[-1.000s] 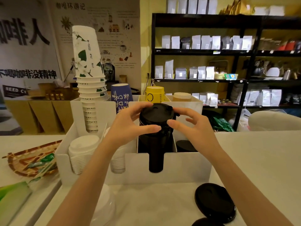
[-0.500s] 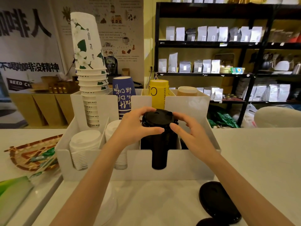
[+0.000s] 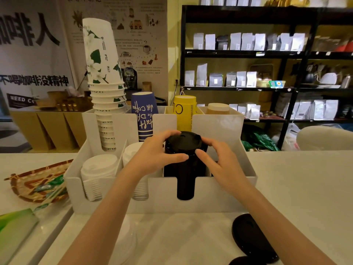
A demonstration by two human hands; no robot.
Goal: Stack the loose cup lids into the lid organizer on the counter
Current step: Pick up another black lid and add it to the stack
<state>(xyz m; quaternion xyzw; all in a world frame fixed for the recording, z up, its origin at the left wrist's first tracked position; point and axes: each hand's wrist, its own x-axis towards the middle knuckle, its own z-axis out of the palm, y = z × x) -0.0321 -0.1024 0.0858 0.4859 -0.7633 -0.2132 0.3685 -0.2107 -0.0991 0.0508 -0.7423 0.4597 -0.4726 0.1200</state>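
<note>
A white lid organizer [image 3: 219, 194] stands on the counter. Its third front slot holds a tall stack of black lids [image 3: 184, 169]. My left hand [image 3: 152, 155] grips the left side of the stack's top. My right hand [image 3: 219, 161] holds the right side, fingertips on the top lid's rim. Two stacks of white lids [image 3: 98, 169] fill the slots to the left. Loose black lids [image 3: 250, 238] lie on the counter at the lower right, beside my right forearm.
Paper cup stacks stand in the organizer's back row: white-green [image 3: 104, 77], blue [image 3: 145, 115], yellow [image 3: 184, 111]. A woven tray [image 3: 34, 180] with packets sits at the left. A clear lid [image 3: 124, 240] lies under my left forearm. Dark shelves [image 3: 267, 54] rise behind.
Both hands have lowered the black lid stack deeper into its slot. The hands stay on the top lid; the camera has drifted slightly.
</note>
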